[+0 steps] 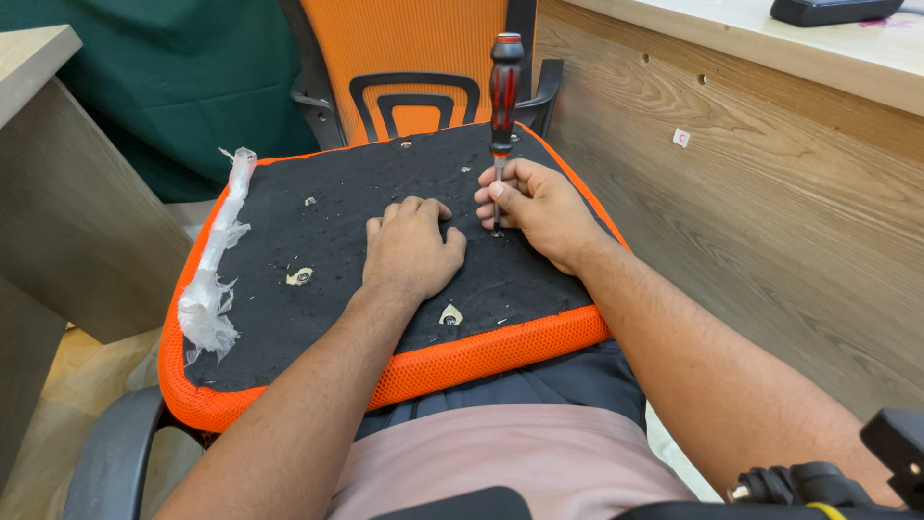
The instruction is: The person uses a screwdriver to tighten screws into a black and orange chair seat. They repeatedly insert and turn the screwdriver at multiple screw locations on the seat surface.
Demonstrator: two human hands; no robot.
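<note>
Lying across the lap, the upturned seat cushion (318, 279) takes the flat, empty left hand (409, 248). Right hand (539, 207) fingers pinch the upright screwdriver (504, 91) shaft; its tip could slip off the screw.

Seat cushion (318, 289) across the lap, left hand (409, 252) flat on it, screwdriver (502, 106) upright just right of those fingers, right hand (539, 204) pinching its shaft, chair back (414, 58) behind, plastic wrap (217, 279) far left.
</note>
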